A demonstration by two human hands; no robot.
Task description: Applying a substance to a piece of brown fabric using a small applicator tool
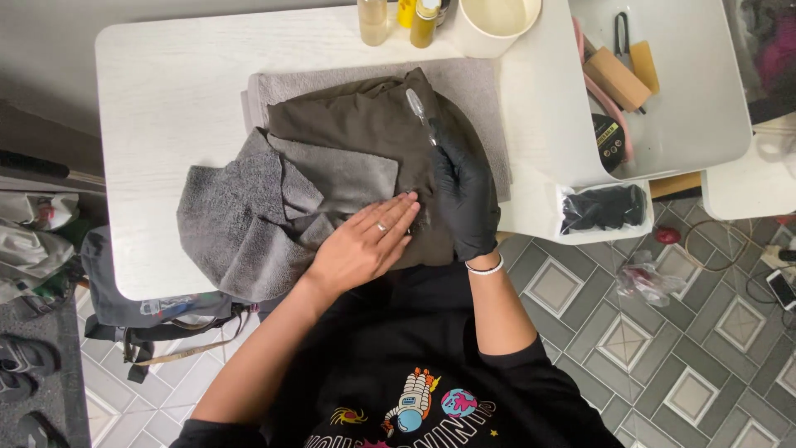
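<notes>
A dark olive-brown garment [365, 124] lies spread on a grey towel [473, 83] on the white table [166, 91]. My bare left hand [365, 245] rests flat on the garment next to a crumpled grey cloth [240, 224]. In a black glove, my right hand [464, 195] grips a clear-handled brush [419, 112], its handle pointing away from me over the garment.
Small bottles [373, 21] and a white bowl [497, 21] stand at the table's far edge. A white tray [688, 91] at the right holds a wooden block, a round tin and tools. Black gloves [605, 207] lie on a side shelf. Bags and shoes sit on the floor at left.
</notes>
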